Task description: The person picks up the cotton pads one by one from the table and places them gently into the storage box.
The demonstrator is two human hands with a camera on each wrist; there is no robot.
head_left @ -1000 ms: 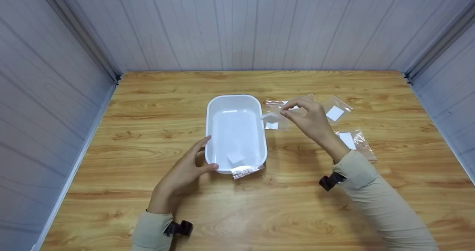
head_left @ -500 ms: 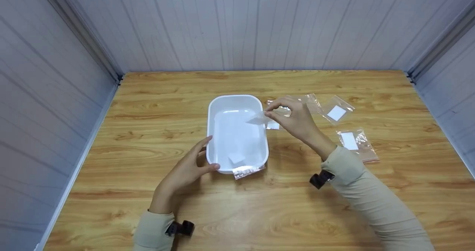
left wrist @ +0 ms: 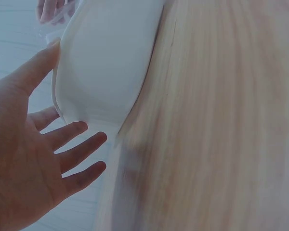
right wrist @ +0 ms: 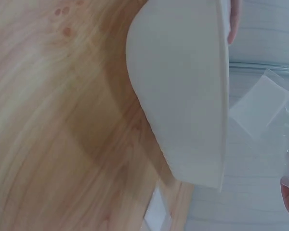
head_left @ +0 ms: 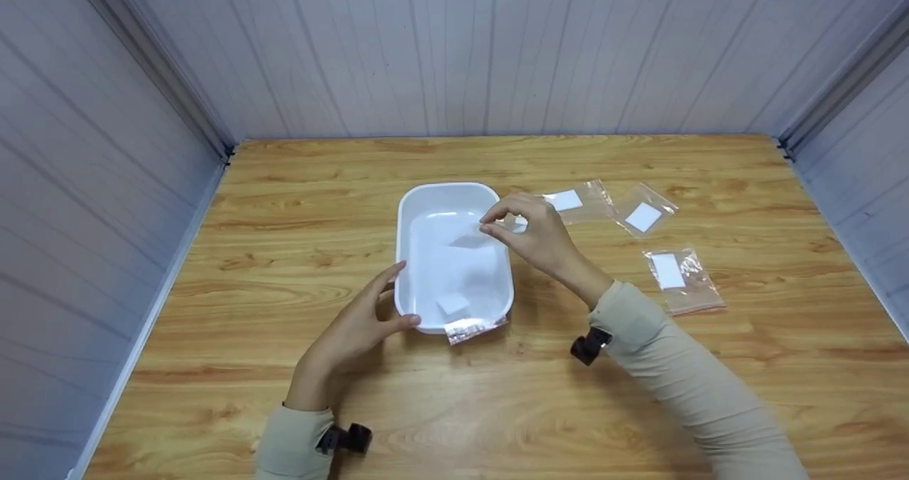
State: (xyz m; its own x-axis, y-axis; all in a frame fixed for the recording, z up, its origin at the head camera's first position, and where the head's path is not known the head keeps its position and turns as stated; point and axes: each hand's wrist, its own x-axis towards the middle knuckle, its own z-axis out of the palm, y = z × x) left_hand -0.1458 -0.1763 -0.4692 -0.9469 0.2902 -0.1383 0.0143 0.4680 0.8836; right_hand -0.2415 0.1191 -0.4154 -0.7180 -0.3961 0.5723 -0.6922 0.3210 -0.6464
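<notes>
A white plastic tub stands on the table. My left hand spans its near left corner, thumb at the front rim and fingertips along the left wall. In the left wrist view the fingers look spread and fairly straight. Over the tub, thumb and index finger of my right hand pinch the edge of a clear zip bag with a white card inside. The right wrist view shows this hanging bag beside the tub's rim. Another bag lies in the tub, its end over the front rim.
To the right lie several clear zip bags with white cards: a back one, one beside it and a nearer one. Another is partly hidden behind my right hand. Panel walls border the table.
My right hand has moved left with the pinched zip bag, from beside the tub's right rim to above its inside. The left hand has stayed at the tub's corner.
</notes>
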